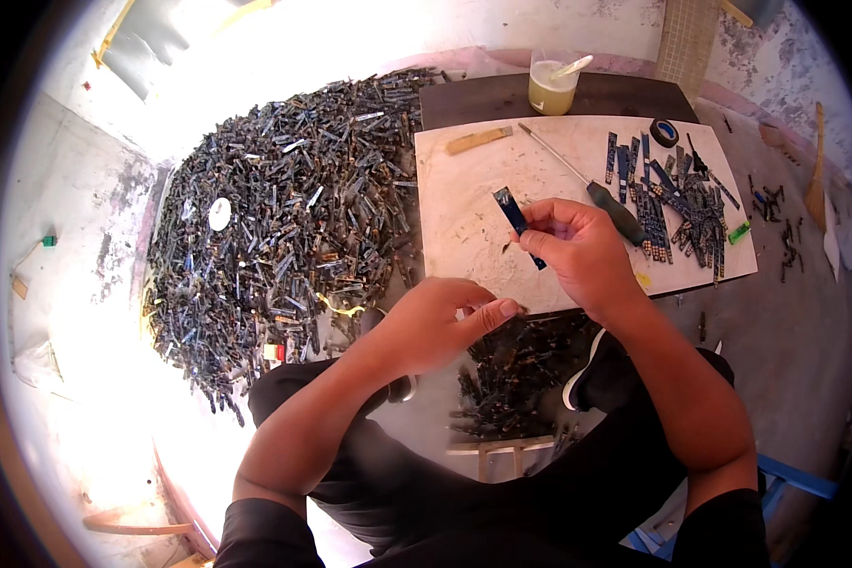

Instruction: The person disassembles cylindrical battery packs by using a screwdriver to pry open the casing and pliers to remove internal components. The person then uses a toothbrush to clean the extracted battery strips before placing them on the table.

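Observation:
In my right hand (582, 251), a narrow dark strip (512, 212) with a silvery upper end is pinched between thumb and fingers, tilted above the pale board (454, 218). My left hand (440, 322) hovers at the board's near left corner, thumb stretched out and fingers loosely curled, with nothing visible in it. Just beyond my right hand lies a screwdriver (615, 213) with a dark green handle, its shaft pointing to the far left. Several similar dark strips (672, 204) lie in rows and a loose heap on the board's right side.
A large heap of dark strips (284, 208) covers the floor at left; another pile (516, 379) lies between my feet. At the back stands a cup of yellowish liquid (551, 95). The board also holds a wooden-handled tool (479, 140), black tape roll (665, 133) and green piece (738, 233).

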Action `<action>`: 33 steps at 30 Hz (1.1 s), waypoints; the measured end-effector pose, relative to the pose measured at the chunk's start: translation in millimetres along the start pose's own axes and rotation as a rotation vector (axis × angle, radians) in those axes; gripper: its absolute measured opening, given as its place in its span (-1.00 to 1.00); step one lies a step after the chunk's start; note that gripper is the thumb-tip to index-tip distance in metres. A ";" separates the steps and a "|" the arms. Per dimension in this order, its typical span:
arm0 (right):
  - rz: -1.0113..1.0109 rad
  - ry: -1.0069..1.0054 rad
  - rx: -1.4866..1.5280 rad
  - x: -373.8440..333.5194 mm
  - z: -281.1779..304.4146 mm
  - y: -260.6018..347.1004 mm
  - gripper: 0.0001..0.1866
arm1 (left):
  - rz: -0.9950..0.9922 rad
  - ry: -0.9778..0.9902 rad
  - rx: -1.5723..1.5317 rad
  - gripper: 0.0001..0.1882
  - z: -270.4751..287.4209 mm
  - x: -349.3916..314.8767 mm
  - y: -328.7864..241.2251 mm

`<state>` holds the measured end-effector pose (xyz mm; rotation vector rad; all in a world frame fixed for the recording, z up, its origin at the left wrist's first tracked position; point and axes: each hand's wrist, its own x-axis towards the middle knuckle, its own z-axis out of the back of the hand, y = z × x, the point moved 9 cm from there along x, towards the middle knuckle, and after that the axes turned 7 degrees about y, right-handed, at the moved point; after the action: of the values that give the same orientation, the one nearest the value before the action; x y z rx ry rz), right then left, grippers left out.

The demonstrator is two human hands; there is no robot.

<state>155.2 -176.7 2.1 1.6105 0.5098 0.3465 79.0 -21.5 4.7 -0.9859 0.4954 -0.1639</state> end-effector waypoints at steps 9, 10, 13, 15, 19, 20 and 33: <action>0.010 0.073 0.037 -13.0 -26.7 7.1 -0.84 | -0.232 -0.342 -0.442 -0.79 28.5 0.2 1.3; 0.006 0.076 0.038 -14.1 -29.6 6.4 -0.84 | -0.282 -0.337 -0.468 -0.76 31.2 -2.1 -1.9; 0.008 0.094 0.039 -15.5 -33.6 3.4 -0.83 | -0.446 -0.467 -0.347 -0.80 42.3 -11.9 -15.3; 0.022 0.100 0.047 -15.8 -34.8 1.6 -0.83 | -0.487 -0.482 -0.354 -0.81 42.6 -12.2 -14.0; 0.098 0.101 0.023 -17.4 -35.4 6.7 -0.84 | -0.525 -0.423 -0.283 -0.80 40.9 -18.3 -24.5; 0.126 0.104 0.003 -18.0 -35.5 9.4 -0.85 | -0.528 -0.425 -0.268 -0.80 41.2 -19.6 -26.1; -0.051 -0.077 -1.200 -9.0 44.4 3.2 -0.79 | -0.605 -0.554 -0.139 -0.79 52.8 -32.8 -40.3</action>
<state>170.5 -219.4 1.3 0.4425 0.1882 0.4297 78.6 7.8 72.8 -1.2402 -0.3140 -0.3850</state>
